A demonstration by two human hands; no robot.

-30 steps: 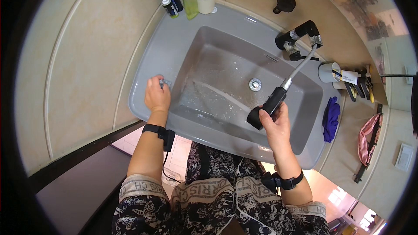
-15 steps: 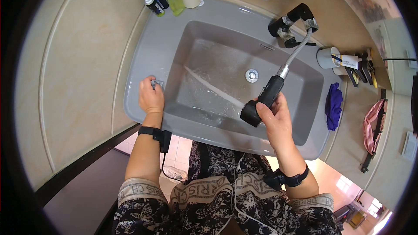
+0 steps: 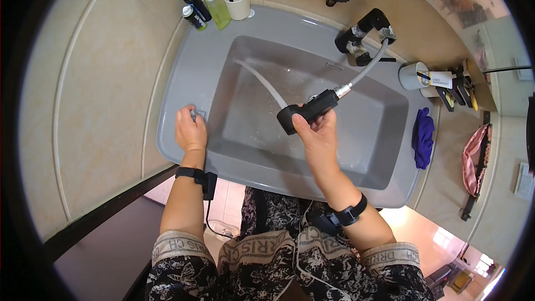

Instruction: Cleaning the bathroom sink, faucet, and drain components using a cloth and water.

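Two grips are closed, the right hand [image 3: 319, 140] pinching the black spray head [image 3: 315, 107] above the grey sink [image 3: 267, 178], the left hand [image 3: 190, 134] curled around a small grey item [image 3: 199, 115] at its rim, and a slip, if wet, could swing the water jet [image 3: 263, 79] outward.

Black spray head [image 3: 319, 105] tilts over the grey basin [image 3: 239, 120], running.

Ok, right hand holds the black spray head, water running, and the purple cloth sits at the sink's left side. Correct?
Wrong side for the cloth: the head view shows the purple cloth at the right side of the sink. The rest stands.
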